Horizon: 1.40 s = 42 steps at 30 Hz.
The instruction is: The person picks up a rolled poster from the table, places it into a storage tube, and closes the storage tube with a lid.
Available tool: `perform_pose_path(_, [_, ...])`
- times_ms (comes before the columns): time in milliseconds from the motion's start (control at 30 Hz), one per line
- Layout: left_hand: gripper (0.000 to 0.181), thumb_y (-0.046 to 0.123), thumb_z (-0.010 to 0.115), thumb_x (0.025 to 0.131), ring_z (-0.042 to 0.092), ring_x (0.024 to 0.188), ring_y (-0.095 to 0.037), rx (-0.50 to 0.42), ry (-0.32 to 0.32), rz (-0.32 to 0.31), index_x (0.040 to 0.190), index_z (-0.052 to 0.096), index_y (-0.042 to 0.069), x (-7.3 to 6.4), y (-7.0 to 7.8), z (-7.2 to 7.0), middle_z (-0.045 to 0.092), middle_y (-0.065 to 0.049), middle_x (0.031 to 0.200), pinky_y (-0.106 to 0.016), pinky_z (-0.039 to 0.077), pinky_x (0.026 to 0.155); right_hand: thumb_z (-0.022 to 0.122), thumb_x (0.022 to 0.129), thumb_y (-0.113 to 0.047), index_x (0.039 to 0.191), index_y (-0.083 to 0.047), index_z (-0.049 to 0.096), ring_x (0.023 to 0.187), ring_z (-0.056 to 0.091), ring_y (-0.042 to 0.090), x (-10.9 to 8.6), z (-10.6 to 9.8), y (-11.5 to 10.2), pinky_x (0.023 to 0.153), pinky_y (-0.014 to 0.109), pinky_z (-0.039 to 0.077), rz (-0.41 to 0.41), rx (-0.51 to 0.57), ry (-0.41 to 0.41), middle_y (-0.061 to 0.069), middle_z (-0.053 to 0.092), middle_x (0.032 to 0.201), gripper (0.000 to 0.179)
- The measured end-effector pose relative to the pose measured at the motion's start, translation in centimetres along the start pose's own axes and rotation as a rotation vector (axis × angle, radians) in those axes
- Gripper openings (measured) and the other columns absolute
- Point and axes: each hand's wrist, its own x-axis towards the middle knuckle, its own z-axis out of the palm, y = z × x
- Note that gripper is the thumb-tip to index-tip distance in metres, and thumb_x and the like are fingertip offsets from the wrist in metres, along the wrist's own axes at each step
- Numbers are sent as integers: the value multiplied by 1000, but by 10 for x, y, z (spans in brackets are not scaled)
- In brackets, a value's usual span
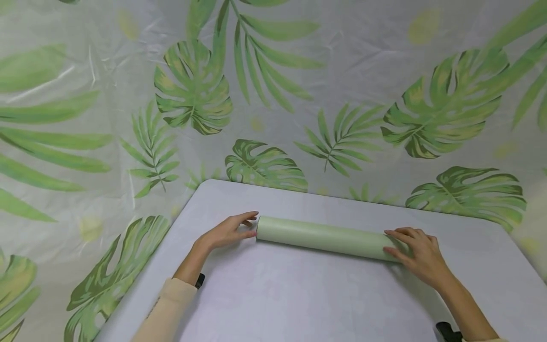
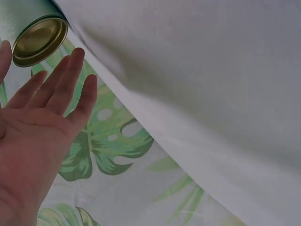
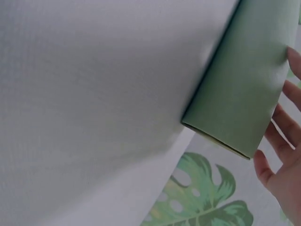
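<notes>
A long pale green tube [image 1: 325,236] lies on the white table, its left end slightly farther back than its right. In the left wrist view its left end shows a recessed gold metal cap [image 2: 40,41]. My left hand [image 1: 228,232] is at that end, fingers spread and loosely extended, thumb at the rim. In the left wrist view the palm of my left hand [image 2: 42,127] holds nothing. My right hand [image 1: 420,251] grips the right end of the tube, thumb on the near side and fingers over the top. The right wrist view shows fingertips [image 3: 294,59] along the tube's side.
The white tabletop [image 1: 273,294] has rounded far corners. Behind it and to the left hangs a leaf-patterned plastic sheet [image 1: 273,95]. Dark straps [image 1: 200,280] are on both wrists, below light sleeves [image 1: 164,308].
</notes>
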Motion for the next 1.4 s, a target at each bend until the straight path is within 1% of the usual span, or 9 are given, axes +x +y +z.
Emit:
perform_pose_path(67, [69,29,66,103,59,134,-36,-14,-6,7,159,37,1,4,1,2,54,-20,153,-56,46,112,87,82,-27,126,-12,73,107,57,33,0,-1,0,84,54,31,-9,-7,-2,11,67,117,48])
perform_pose_path(267, [63,24,74,98,65,124,-32,-16,9,50,149,49,-1,14,6,6,63,-17,140,-51,51,107,90,78,-26,128,-12,71,113,60,43,-3,-2,0,88,61,35,-7,35,-43,18,69,125,55])
perform_pose_path(400, [56,18,82,91,68,117,-29,67,67,68,138,56,4,15,7,4,67,-14,133,-51,52,104,93,72,-23,128,-14,72,109,62,39,-1,1,-3,87,58,35,-33,17,-21,15,71,120,60])
perform_pose_path(533, [59,17,87,85,70,113,-28,165,130,88,135,57,4,15,7,3,68,-13,132,-50,53,103,96,65,-20,126,-14,73,103,60,34,4,7,-7,84,57,35,-72,-23,20,12,69,115,65])
perform_pose_path(633, [62,17,89,83,68,114,-28,189,148,79,135,57,5,14,5,4,67,-12,132,-48,52,102,97,65,-21,126,-14,72,103,58,34,4,8,-9,84,58,35,-68,-23,9,13,67,116,66])
perform_pose_path(833, [77,18,90,82,62,126,-34,152,101,67,144,50,0,8,4,7,62,-16,140,-52,50,107,95,70,-36,134,-12,66,113,57,40,-1,3,-9,88,62,33,9,-2,-84,15,66,124,74])
perform_pose_path(933, [78,22,90,83,60,131,-34,146,75,63,147,50,1,7,4,6,59,-15,144,-53,48,111,94,72,-41,136,-12,65,115,57,41,-5,2,-7,90,63,33,28,13,-110,17,65,126,76])
perform_pose_path(1133, [74,26,88,85,60,130,-32,161,52,49,146,52,3,5,4,4,62,-12,142,-52,47,111,92,75,-40,136,-12,64,117,57,43,-5,3,-6,90,64,33,36,30,-128,19,65,127,74])
perform_pose_path(1400, [81,27,86,86,59,132,-35,161,48,40,152,46,1,0,4,5,60,-16,145,-54,47,111,89,78,-41,139,-9,63,120,55,45,-6,2,-7,91,64,33,72,33,-156,22,64,130,73])
